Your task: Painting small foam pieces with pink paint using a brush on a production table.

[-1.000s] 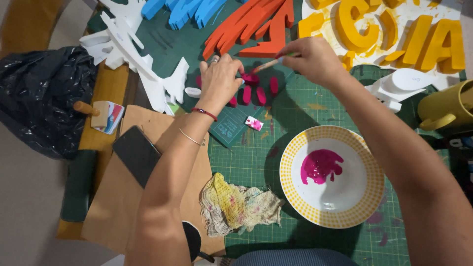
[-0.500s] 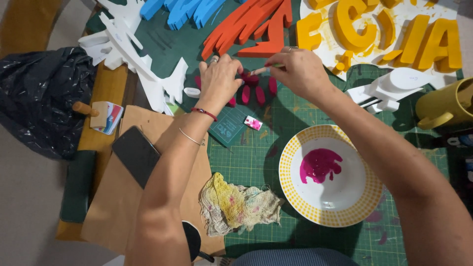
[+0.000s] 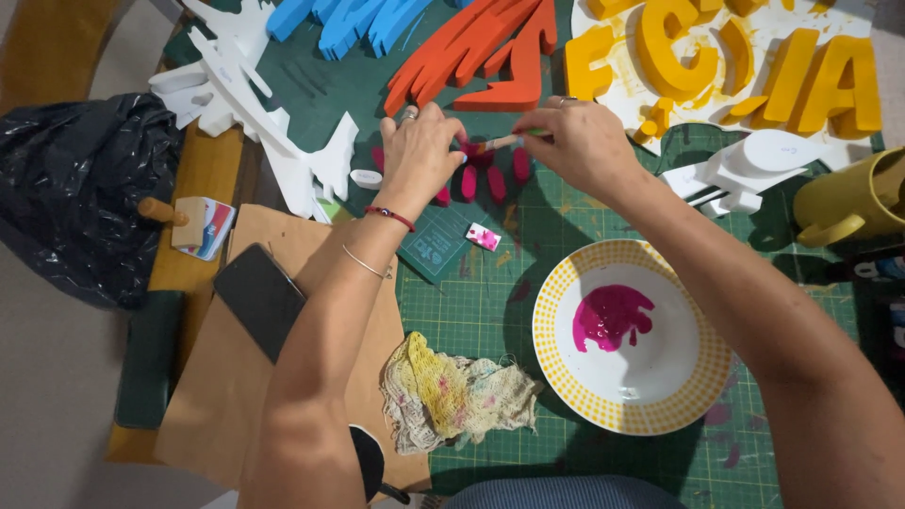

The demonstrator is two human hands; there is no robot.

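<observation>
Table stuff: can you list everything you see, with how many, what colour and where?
pink foam pieces: several, pink, on the green mat under the hands
paintbrush: one, pale handle, in the right hand
plate: one, white with yellow rim, lower right, pink paint in it
rag: one, yellowish and stained, left of the plate
orange foam shape: one, orange, top centre
blue foam shape: one, blue, top
yellow foam letters: several, yellow, top right
white foam pieces: several, white, top left
phone: one, black, on brown paper
black bag: one, far left
mug: one, yellow, right edge
left hand: steadies the pink pieces
right hand: holds the paintbrush
</observation>
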